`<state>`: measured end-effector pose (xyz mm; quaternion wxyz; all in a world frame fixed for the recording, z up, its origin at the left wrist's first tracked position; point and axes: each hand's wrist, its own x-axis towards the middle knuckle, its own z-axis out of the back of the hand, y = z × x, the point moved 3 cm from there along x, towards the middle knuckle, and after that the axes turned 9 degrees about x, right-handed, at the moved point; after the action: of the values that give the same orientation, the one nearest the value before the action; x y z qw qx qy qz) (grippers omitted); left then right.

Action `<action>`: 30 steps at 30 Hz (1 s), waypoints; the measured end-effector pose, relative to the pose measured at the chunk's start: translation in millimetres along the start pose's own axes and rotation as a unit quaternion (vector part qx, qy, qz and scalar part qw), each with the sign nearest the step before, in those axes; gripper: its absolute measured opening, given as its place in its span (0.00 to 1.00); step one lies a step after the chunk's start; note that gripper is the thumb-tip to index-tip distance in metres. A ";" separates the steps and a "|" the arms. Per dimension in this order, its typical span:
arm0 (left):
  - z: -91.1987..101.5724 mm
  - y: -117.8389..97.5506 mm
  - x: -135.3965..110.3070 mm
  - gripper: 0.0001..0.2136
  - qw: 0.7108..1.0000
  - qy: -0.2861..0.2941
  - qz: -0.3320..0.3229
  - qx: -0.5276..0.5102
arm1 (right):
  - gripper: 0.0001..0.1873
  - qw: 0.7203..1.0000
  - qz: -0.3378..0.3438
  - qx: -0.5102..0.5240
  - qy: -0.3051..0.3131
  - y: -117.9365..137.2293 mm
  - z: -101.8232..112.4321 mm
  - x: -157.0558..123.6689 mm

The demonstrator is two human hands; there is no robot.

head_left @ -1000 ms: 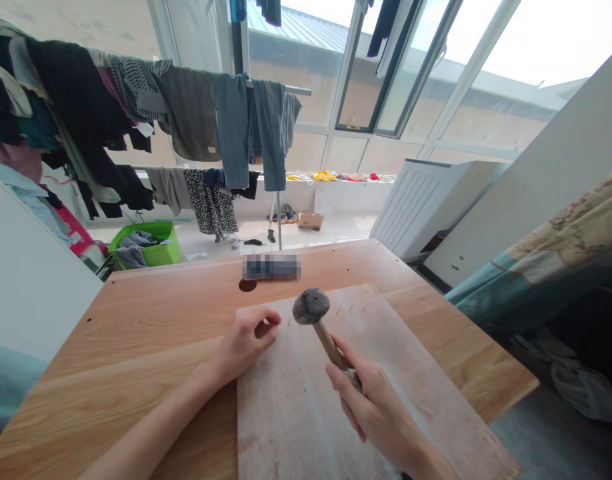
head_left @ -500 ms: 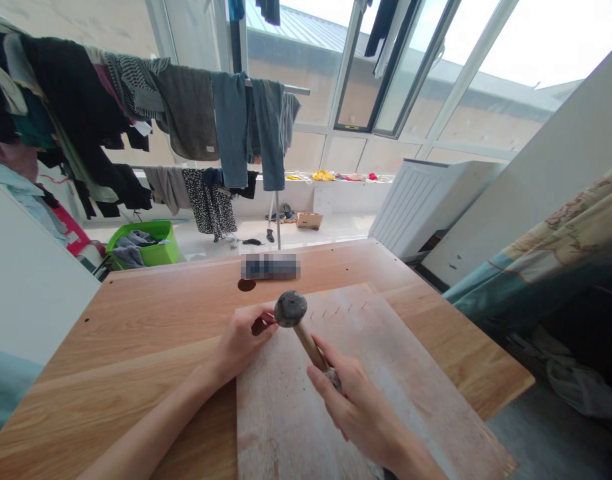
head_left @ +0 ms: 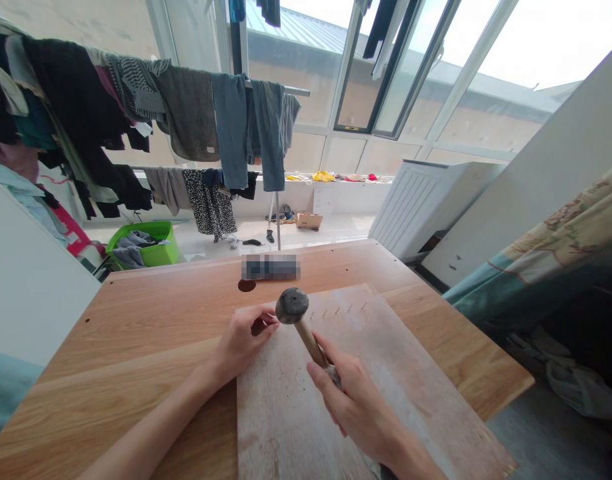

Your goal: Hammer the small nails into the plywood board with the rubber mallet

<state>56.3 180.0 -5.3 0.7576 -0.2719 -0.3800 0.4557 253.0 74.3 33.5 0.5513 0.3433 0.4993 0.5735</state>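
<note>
My right hand (head_left: 359,403) grips the wooden handle of a hammer (head_left: 300,321), whose dark round head hangs just above a pale worn board (head_left: 386,387). My left hand (head_left: 243,343) rests on the board's left edge, thumb and fingers pinched together right under the hammer head; what they hold is too small to make out. A row of several nails (head_left: 341,311) stands in the board near its far edge, to the right of the hammer head.
The board lies on a wooden table (head_left: 136,347) with a dark round hole (head_left: 247,285) near its far side. Beyond stand a clothes rack (head_left: 186,127) full of garments, a green basket (head_left: 151,243), a white radiator panel (head_left: 426,200) and windows.
The hammer swung left and down over my left fingers, then rose slightly. My left hand has stayed pinched in the same spot.
</note>
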 end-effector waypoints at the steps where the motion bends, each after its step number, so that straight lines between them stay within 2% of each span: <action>1: -0.4 1.3 -0.3 0.08 1.000 0.000 -0.001 -0.002 | 0.31 1.000 0.000 0.001 -0.002 0.5 0.7 -0.1; 6: -1.1 3.6 -0.8 0.08 1.000 -0.001 -0.004 -0.001 | 0.30 1.000 0.008 0.000 -0.010 0.3 1.9 -1.1; 14: 2.3 -7.3 2.5 0.03 0.998 -0.012 -0.041 0.039 | 0.29 0.999 0.016 -0.028 -0.010 -6.2 -2.5 -1.6; 21: 2.4 -4.1 1.5 0.04 0.998 -0.013 -0.035 0.046 | 0.24 0.993 0.079 -0.084 -0.014 -6.8 -2.1 -1.8; 30: 1.6 -1.9 1.5 0.05 0.998 -0.007 -0.031 0.047 | 0.27 0.992 0.071 -0.106 -0.005 -12.3 -3.5 -1.2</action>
<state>56.3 180.6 -2.4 0.7807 -0.2212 -0.3716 0.4511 253.5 71.2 21.0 0.5453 0.3201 0.4074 0.6590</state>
